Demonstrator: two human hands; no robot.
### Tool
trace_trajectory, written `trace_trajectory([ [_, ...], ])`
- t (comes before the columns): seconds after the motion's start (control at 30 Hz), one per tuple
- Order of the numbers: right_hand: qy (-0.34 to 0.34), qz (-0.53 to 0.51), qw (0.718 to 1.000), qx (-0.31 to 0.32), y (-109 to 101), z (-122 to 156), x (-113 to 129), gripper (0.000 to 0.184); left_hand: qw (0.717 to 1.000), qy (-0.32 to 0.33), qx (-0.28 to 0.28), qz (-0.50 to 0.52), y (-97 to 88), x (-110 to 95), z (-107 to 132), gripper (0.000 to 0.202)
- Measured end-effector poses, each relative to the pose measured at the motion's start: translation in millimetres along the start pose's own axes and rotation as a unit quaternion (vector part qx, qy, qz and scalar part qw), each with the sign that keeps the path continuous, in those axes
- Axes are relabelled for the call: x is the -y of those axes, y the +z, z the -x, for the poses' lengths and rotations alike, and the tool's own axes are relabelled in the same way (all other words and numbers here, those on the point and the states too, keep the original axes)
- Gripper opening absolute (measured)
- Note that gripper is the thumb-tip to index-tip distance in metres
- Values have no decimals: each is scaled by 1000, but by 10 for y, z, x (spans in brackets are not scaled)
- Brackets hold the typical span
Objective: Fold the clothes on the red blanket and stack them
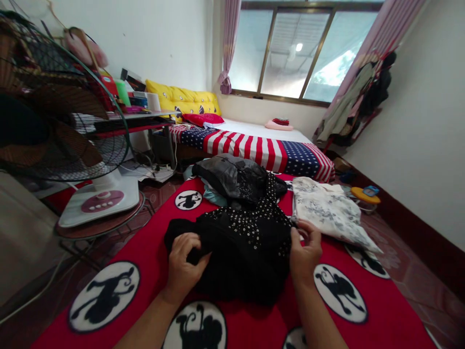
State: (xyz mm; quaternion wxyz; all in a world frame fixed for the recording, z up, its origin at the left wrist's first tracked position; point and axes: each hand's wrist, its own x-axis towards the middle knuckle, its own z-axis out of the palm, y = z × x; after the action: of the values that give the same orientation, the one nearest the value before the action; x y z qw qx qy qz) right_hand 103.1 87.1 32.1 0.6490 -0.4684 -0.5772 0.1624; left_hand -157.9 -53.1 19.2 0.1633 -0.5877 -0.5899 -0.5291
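Observation:
A black garment (240, 261) with a white-dotted part lies bunched on the red cover in front of me. My left hand (187, 259) is closed on its left side, fingers curled into the black cloth. At its right edge, my right hand (305, 247) pinches the dotted cloth between thumb and fingers. Behind it rests a pile of dark grey and black clothing (232, 177), with some light blue cloth (214, 194) under it. To the right, a white garment with a grey flower print (327, 208) is laid out flat.
The red cover (145, 300) carries black figures in white circles. At the left, a fan (101, 198) stands on a round stool (98, 225). Beyond lies a bed with a stars-and-stripes cover (247, 148). Clothes hang (359, 102) at the right wall, above a yellow stool (365, 195).

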Motion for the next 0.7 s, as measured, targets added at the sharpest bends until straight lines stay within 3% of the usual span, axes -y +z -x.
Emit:
trace_trajectory([
  [0.1, -17, -4, 968, 249, 180, 194, 196, 69, 1000, -3, -1, 8, 1, -32, -1, 21],
  [0.17, -38, 49, 920, 386, 248, 300, 252, 73, 1000, -11, -4, 12, -15, -28, -6, 20],
  [0.23, -54, 101, 889, 442, 260, 353, 281, 50, 1000, -19, -6, 17, -28, -6, -9, 19],
  [0.33, -52, 98, 891, 441, 190, 332, 347, 13, 999, -31, -12, 26, -30, 43, -4, 18],
  [0.4, -36, 50, 911, 408, 102, 274, 421, 4, 998, -46, -22, 29, -33, 79, 6, 17],
  [0.47, -25, 6, 945, 325, -8, 191, 497, 6, 996, -75, -36, 34, -52, 121, 14, 16],
  [0.57, -35, -1, 993, 110, -201, 27, 512, 18, 984, -146, -86, 50, -110, 205, 9, 18],
  [0.63, -21, 8, 999, -41, -333, -100, 383, 27, 966, -213, -134, 63, -148, 280, -8, 20],
  [0.7, 32, -4, 988, -152, -456, -228, 138, 34, 941, -278, -165, 96, -161, 364, -31, 25],
])
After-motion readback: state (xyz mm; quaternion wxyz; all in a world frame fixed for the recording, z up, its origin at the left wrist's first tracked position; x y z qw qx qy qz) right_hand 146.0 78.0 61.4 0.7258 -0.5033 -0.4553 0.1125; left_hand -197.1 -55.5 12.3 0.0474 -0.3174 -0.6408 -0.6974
